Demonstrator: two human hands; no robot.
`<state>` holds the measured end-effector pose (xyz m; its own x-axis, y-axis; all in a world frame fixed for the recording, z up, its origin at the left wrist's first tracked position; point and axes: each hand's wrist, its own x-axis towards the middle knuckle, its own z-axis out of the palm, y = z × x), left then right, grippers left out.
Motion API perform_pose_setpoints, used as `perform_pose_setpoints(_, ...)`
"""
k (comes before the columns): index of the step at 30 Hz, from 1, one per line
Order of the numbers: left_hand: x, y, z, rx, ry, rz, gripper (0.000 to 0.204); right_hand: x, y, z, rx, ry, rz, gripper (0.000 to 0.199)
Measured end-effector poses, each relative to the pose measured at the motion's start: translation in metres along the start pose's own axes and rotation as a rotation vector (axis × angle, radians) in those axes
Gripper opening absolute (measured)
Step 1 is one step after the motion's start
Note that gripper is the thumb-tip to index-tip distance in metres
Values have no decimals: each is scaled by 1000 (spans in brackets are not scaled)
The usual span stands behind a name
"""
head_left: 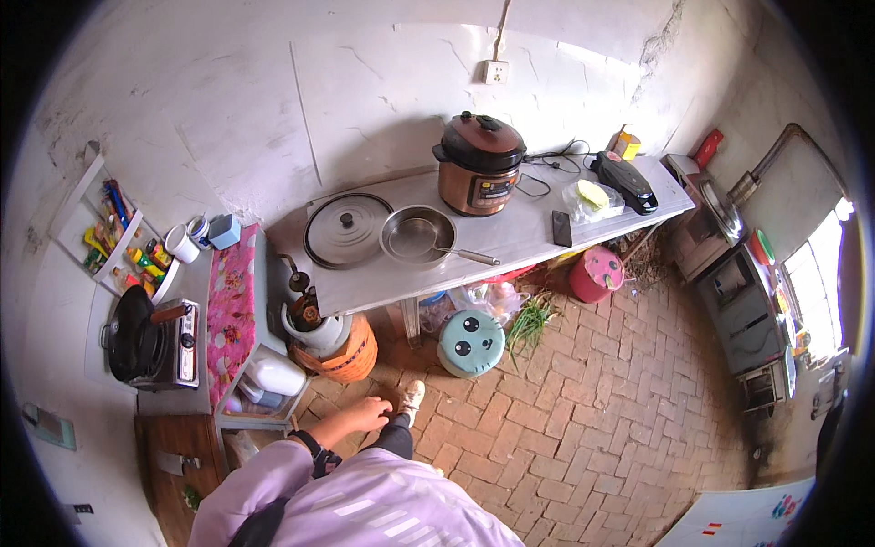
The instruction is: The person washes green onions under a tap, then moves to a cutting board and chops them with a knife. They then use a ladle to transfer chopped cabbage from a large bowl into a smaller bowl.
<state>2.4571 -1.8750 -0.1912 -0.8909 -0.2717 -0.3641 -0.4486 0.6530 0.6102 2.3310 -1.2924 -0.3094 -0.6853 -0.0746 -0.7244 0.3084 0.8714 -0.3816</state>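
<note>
My left hand (367,415) hangs low in front of me above the brick floor, its fingers loosely bent and apart, with nothing visible in it. A dark band circles that wrist below a lilac sleeve. It touches nothing; the gas cylinder (321,337) with its orange wrapping and the round teal stool (471,344) are the closest things. My right hand is out of the picture. On the metal-topped table ahead lie a steel frying pan (417,237), a large round lid (347,230), a copper-coloured pressure cooker (480,169) and a dark phone (561,229).
At the left stand a gas stove (187,342) bearing a black wok (137,333), and a bottle rack (137,239). A cleaver (175,463) rests on the wooden cabinet. Green onions (531,324) and a pink stool (597,273) are under the table. A metal stovepipe (746,187) rises at the right.
</note>
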Motion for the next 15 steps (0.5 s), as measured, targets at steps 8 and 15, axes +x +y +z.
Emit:
perform_pose_setpoints(8,111,-20,-89,-75,70,8,31,102,-207,7,428,-22,-35,15)
perform_pose_setpoints(15,199,-58,-159,-168,145,-1,31,136,-312,-5,339,32,-122,14)
